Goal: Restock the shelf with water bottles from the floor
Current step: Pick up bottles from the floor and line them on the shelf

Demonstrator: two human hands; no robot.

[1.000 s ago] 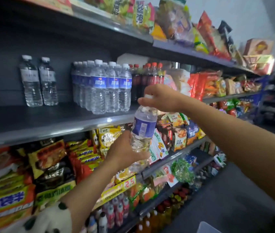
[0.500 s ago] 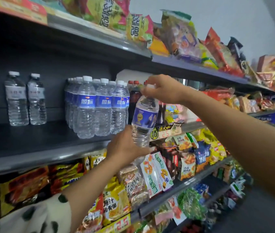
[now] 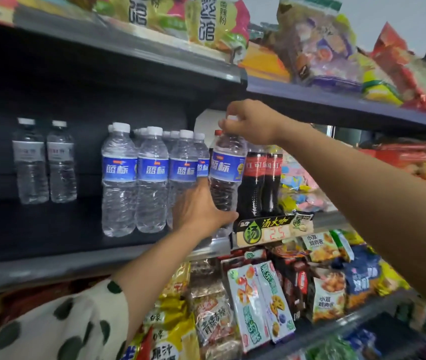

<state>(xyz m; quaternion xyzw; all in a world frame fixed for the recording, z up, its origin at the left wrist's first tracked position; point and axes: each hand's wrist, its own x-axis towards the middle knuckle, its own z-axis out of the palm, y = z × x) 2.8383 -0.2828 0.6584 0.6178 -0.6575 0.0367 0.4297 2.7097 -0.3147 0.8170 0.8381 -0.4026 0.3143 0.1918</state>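
Note:
A clear water bottle with a blue label [image 3: 226,168] stands upright at the front of the dark shelf [image 3: 50,229], just right of a group of several matching blue-label bottles [image 3: 152,178]. My left hand [image 3: 201,209] grips its lower body from the left. My right hand [image 3: 252,122] pinches its white cap from above. The bottle's base is hidden behind my left hand.
Two white-label water bottles [image 3: 44,162] stand at the shelf's back left. Dark cola bottles [image 3: 261,178] with red labels stand just right of the held bottle. A price tag holder [image 3: 271,229] sits at the shelf edge. Snack bags fill the shelves above and below.
Both hands have carried the bottle up and forward from below shelf level to the shelf front beside the blue-label group. The camera has moved closer.

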